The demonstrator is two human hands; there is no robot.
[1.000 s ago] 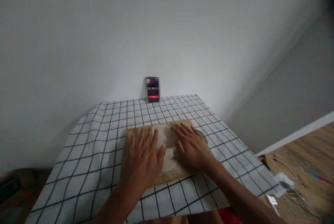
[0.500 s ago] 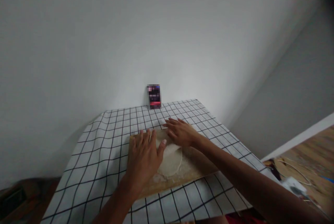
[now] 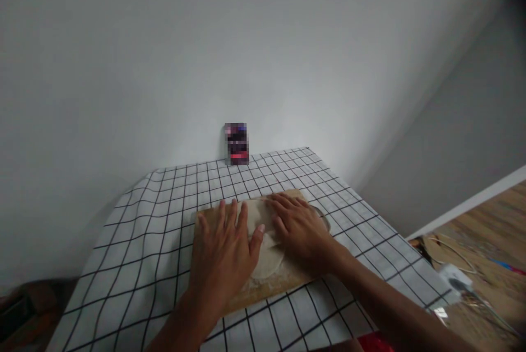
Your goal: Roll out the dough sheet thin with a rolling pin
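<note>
A thin, pale sheet of dough [image 3: 269,261] lies on a flour-dusted wooden board [image 3: 246,298]. My left hand [image 3: 226,248] rests at its left side, palm down with the fingers apart, covering that edge. Over the right part lies my right hand [image 3: 302,229], flat and with fingers stretched out, hiding the dough beneath it. An edge line crosses the dough between the hands, where one part seems to overlap another. Behind my right hand a curved rim [image 3: 326,219] shows at the board's right end; most of it is hidden.
The board sits on a white checked tablecloth [image 3: 139,264]. A blurred-out upright dark packet or device [image 3: 237,146] leans against the wall at the table's back edge. Right of the table, a white plug block [image 3: 455,275] and cables are on the floor.
My right hand has drawn back toward me and to the right, from the board's far edge onto the dough's right part. My left hand stays flat at the left. The view has shifted slightly.
</note>
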